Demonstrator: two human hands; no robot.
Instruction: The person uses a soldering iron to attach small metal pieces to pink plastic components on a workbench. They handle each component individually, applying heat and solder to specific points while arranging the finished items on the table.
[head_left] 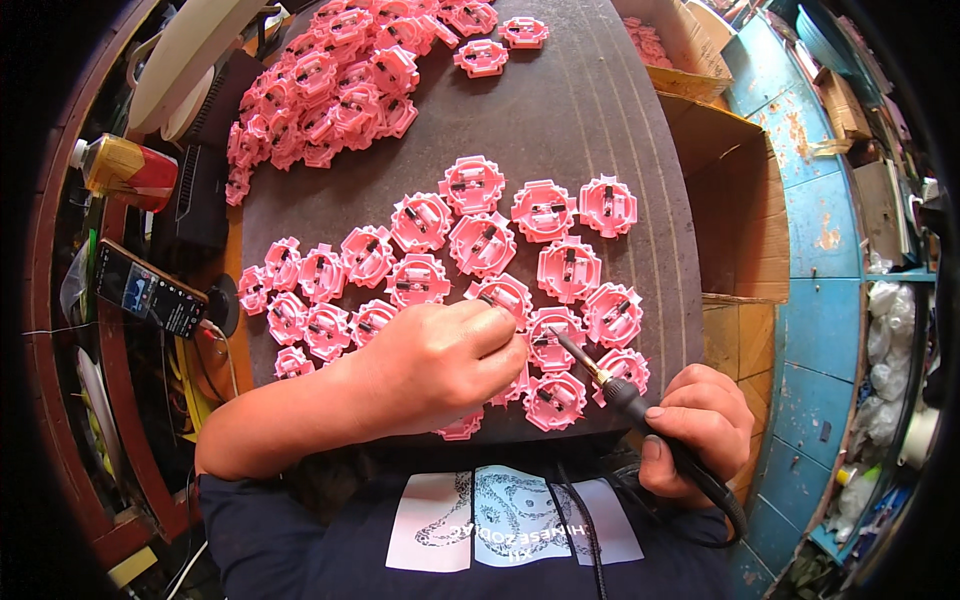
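The right hand [700, 425] grips the iron [625, 395], a soldering tool, by its black handle; the fingers wrap one side and the thumb presses on the other. The cord bends down and back below this hand. The metal shaft slants up and to the left, with its tip [555, 333] at a pink part [545, 354] near the table's front edge. From where I stand, I cannot tell whether the tip is touching the part or just above it.

The left hand [450, 355] is curled, back upward, with its fingertips turned in beside the tip. I cannot tell what, if anything, it pinches, as the knuckles hide the fingertips. Its forearm crosses the table from the left and covers some parts.

The other parts in this group lie spread over the near half of the dark table [600, 110], open faces up, most showing a black piece inside. A pile [330, 95] of similar parts occupies the far left; two single parts lie just to its right.

Left of the table are a bottle [130, 172] and a lit phone [150, 290]. On the right stand a carton [735, 215] and a blue cabinet [820, 330].
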